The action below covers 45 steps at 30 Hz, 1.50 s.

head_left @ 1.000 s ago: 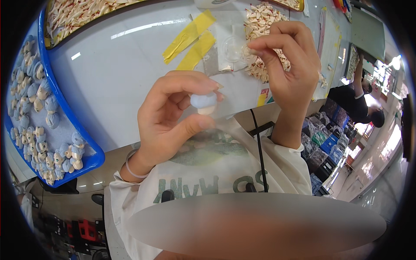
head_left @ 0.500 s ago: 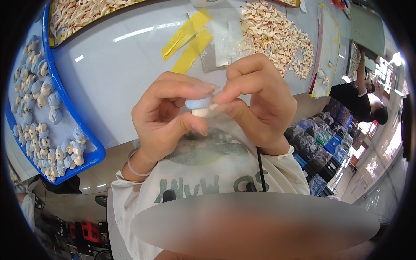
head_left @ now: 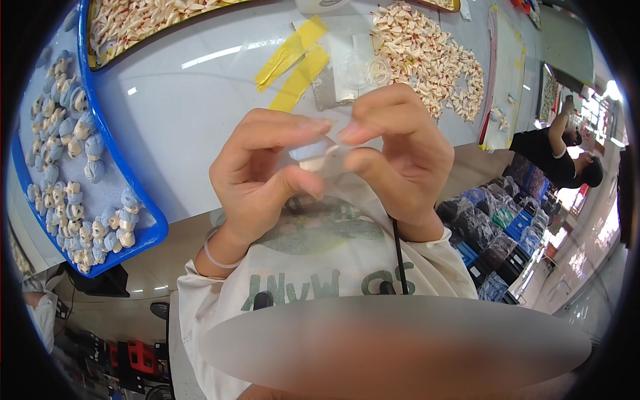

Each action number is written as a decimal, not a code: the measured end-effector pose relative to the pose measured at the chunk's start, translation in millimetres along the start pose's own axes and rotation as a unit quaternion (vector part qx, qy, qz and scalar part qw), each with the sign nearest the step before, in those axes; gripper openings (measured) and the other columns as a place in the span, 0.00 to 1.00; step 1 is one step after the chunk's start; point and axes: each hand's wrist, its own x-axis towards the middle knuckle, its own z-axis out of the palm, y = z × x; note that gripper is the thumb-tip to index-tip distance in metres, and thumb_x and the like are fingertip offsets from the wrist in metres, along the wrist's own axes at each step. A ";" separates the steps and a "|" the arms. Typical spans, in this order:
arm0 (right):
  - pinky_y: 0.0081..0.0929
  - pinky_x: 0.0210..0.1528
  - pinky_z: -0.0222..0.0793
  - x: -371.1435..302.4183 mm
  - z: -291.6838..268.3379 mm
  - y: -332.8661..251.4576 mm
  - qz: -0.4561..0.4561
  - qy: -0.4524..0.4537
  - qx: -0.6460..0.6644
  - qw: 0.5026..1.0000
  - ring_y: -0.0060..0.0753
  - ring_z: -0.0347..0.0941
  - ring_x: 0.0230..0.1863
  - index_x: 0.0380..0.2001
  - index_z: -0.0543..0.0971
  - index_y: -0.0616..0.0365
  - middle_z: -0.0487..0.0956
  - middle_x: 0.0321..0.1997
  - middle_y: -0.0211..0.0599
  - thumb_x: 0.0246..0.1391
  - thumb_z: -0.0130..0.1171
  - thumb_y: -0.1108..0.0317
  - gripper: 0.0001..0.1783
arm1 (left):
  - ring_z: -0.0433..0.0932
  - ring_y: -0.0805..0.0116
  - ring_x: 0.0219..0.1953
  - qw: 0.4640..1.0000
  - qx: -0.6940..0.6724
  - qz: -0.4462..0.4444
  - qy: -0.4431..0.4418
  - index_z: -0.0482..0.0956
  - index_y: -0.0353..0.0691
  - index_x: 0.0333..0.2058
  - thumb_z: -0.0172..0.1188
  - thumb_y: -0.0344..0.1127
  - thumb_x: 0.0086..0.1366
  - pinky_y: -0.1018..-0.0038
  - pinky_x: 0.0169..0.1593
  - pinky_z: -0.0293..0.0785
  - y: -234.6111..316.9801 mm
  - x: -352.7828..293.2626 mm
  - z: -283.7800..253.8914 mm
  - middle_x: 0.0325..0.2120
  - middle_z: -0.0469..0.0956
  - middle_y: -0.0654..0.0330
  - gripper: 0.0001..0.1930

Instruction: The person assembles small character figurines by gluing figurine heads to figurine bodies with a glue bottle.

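A small blue-and-cream doll figure part (head_left: 313,152) is pinched between the thumb and fingertips of my left hand (head_left: 257,170), above the table's near edge. It is tilted, and a pale tip sticks out of its right side. Just to the right of it is my right hand (head_left: 403,143), its thumb and index finger apart, with nothing visible between them. Motion blurs the fingertips and the small part a little.
On the left stands a blue tray (head_left: 157,230) with many blue-and-cream doll parts. A pile of small cream pieces with red tips (head_left: 433,60) lies at the far right. Yellow tape strips (head_left: 293,53) and clear round lids (head_left: 353,68) are beyond my hands. A co-worker (head_left: 553,150) is at right.
My right thumb and index finger have come away from the doll part and spread apart. The part has tilted in my left hand. The view has shifted slightly.
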 end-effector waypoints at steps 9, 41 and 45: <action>0.21 0.42 0.65 -21.7 -21.7 -8.5 0.190 0.023 0.171 0.966 0.20 0.69 0.39 0.43 0.67 0.59 0.73 0.36 0.32 0.40 0.61 0.76 0.23 | 0.68 0.53 0.46 0.876 0.441 0.141 -0.133 0.72 0.43 0.40 0.67 0.41 0.44 0.62 0.49 0.65 13.7 2.3 12.6 0.43 0.70 0.55 0.24; 0.24 0.31 0.65 -38.2 -159.6 47.5 0.154 0.071 -0.392 0.904 0.32 0.68 0.30 0.25 0.73 0.62 0.71 0.27 0.35 0.40 0.57 0.77 0.05 | 0.71 0.71 0.36 0.694 0.695 -0.077 0.171 0.70 0.35 0.39 0.50 0.25 0.61 0.80 0.36 0.67 124.1 -18.0 -109.3 0.39 0.71 0.58 0.08; 0.22 0.32 0.65 -39.0 -159.4 47.5 0.125 0.055 -0.404 0.905 0.31 0.68 0.29 0.24 0.72 0.62 0.71 0.26 0.35 0.39 0.57 0.78 0.06 | 0.71 0.70 0.35 0.729 0.645 0.072 0.217 0.70 0.34 0.39 0.50 0.26 0.61 0.79 0.37 0.68 116.5 -15.1 -87.7 0.37 0.71 0.56 0.07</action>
